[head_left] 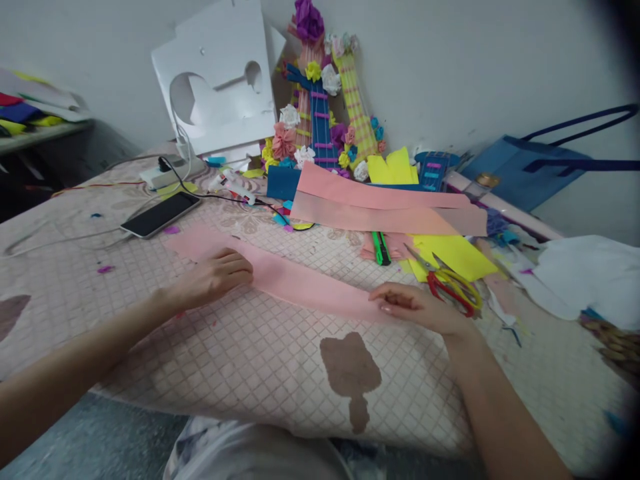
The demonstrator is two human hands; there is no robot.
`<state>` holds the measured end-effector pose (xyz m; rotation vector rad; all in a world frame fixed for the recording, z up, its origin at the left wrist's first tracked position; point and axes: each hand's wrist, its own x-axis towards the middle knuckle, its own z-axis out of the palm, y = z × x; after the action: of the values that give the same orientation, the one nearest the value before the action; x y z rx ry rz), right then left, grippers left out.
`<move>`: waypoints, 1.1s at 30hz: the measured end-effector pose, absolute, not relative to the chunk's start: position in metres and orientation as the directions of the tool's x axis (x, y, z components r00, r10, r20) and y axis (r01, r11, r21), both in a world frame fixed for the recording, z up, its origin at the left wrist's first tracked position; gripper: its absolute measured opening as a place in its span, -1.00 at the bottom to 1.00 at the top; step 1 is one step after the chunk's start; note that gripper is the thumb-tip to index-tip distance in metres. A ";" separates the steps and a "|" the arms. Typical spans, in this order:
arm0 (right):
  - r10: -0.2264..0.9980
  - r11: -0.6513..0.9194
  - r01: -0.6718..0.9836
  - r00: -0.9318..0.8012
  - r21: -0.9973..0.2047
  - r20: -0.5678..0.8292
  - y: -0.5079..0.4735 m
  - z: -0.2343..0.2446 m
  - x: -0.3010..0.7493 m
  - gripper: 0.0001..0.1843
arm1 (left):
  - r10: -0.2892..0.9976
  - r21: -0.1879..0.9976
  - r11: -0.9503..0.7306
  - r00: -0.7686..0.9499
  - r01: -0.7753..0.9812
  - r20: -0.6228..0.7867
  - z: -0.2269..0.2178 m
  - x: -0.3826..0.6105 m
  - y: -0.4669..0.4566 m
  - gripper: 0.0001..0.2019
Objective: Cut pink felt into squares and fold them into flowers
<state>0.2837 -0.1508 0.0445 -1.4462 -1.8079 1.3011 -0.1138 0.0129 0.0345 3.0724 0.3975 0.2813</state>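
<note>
So both hands are down on a long pink foam strip (300, 280) that lies flat on the quilted table cloth (260, 347), running diagonally from about 10 o'clock to 4 o'clock across the middle of the table. The left hand (215, 277) sits palm-down on the strip's far-left part, fingers a bit curled, pressing rather than gripping. The right hand (420, 308) is at the near-right end, loosely open with the fingers stretched out along the strip's edge. I can't tell if the thumb is tucked under it. Just past the right hand at 1 o'clock there's a pair of scissors (453, 287) with red and yellow handles, lying on a yellow sheet (460, 257). A green utility knife (381, 248) is right beside that, at roughly 11 o'clock from the right hand. Behind those is a stack of wider pink sheets (380, 207). A smartphone (160, 215) lies screen-up at 10 o'clock from the left hand, well apart from it. At the back wall, 12 o'clock, some ladder-looking crafts with paper flowers (320, 113) lean next to a white cut-out board (220, 87). A blue bag (530, 170) is over at 2 o'clock.
</note>
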 end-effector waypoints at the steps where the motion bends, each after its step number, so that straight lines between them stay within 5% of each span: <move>1: 0.914 0.028 0.487 -0.365 -0.873 -0.175 -0.151 0.044 0.284 -0.72 | 0.270 0.059 -0.963 0.949 0.263 0.165 0.033 -0.116 0.013 -0.75; 11: 0.905 0.079 0.544 -0.391 -0.835 -0.169 -0.142 0.036 0.281 -0.71 | 0.521 -0.055 -0.832 0.811 0.553 0.266 0.016 -0.143 0.028 -0.77; 15: 0.883 0.077 0.516 -0.432 -0.853 -0.182 -0.145 0.040 0.283 -0.69 | 0.625 0.052 -0.752 0.685 0.657 0.376 0.013 -0.142 0.034 -0.80; 21: 0.801 0.068 0.453 -0.556 -0.889 -0.222 -0.156 0.053 0.283 -0.69 | 0.449 0.200 -0.886 0.665 0.419 0.596 0.033 -0.115 0.046 -0.87; 28: 0.705 0.134 0.380 -0.686 -0.915 -0.182 -0.162 0.057 0.273 -0.72 | 0.262 0.119 -0.959 0.649 0.256 0.714 0.049 -0.068 0.080 -0.94; 33: 0.789 0.105 0.394 -0.592 -0.913 -0.164 -0.159 0.048 0.256 -0.76 | 0.362 0.166 -0.931 0.783 0.324 0.506 0.057 -0.046 0.097 -0.90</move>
<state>0.2563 -0.1592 0.0479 -1.1568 -2.0248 1.4853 -0.0456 0.0970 0.0566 2.8992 0.5584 0.8453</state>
